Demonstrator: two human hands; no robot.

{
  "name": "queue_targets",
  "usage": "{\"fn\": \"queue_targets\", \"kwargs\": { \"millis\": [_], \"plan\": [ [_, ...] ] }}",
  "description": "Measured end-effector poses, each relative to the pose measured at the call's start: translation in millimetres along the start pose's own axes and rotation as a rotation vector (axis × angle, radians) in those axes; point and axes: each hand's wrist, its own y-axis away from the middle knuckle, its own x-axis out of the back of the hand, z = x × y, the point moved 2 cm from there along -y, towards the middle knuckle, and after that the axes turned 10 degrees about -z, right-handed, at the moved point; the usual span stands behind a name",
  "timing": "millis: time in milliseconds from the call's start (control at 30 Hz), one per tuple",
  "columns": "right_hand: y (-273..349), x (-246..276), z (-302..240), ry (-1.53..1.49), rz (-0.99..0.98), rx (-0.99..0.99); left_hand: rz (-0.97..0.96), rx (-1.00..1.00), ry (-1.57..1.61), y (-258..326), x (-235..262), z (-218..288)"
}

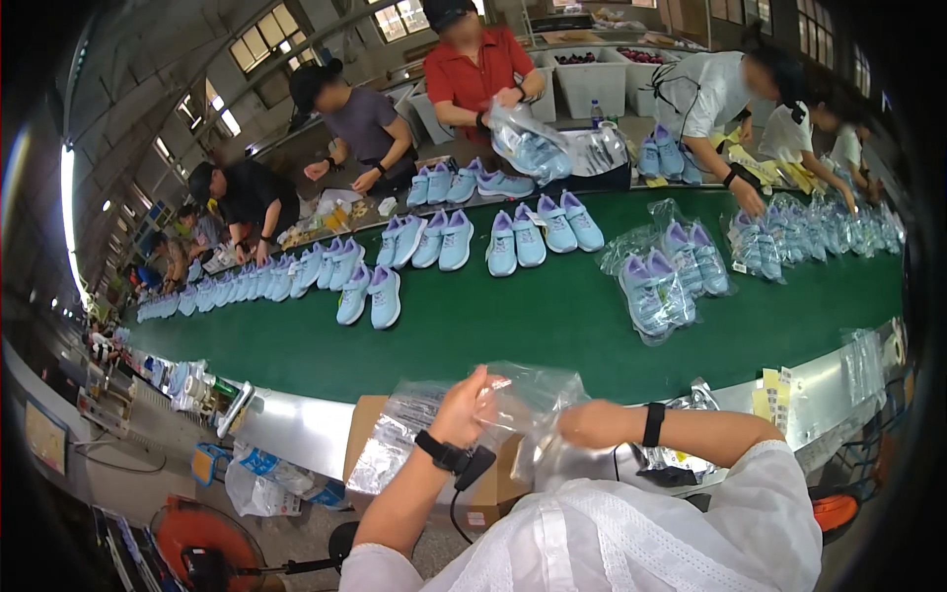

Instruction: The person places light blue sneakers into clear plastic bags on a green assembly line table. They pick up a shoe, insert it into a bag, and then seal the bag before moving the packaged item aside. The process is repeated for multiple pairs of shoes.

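A clear plastic bag [533, 393] is spread between my hands, over the near edge of the green conveyor belt [473, 335]. My left hand [462, 407] pinches one side of it, with the fingertips pointing up. My right hand [586, 424] is closed at the bag's other side, its fingers partly hidden. Below the hands, an open cardboard box [367, 426] holds a stack of silvery clear bags [390, 456]. Beyond my hands, two light blue shoes [370, 296] stand unwrapped on the belt, and bagged blue shoes [651, 294] lie farther right.
A long row of blue shoes [296, 271] lines the belt's far side. Across it, a person in red [480, 74] handles a bagged pair; other people work alongside. Yellow-and-white label sheets [774, 395] lie on the metal edge at right. A red round fan [207, 543] stands lower left.
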Motion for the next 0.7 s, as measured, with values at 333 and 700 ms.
{"fn": "queue_targets", "kwargs": {
  "millis": [333, 700],
  "plan": [
    [-5, -68, 9, 0.574, -0.901, 0.008, -0.082, 0.073, -0.457, -8, -16, -33],
    [-18, 10, 49, 0.292, 0.075, -0.27, -0.208, -0.614, -1.411, 38, -65, -20]
  ]
}}
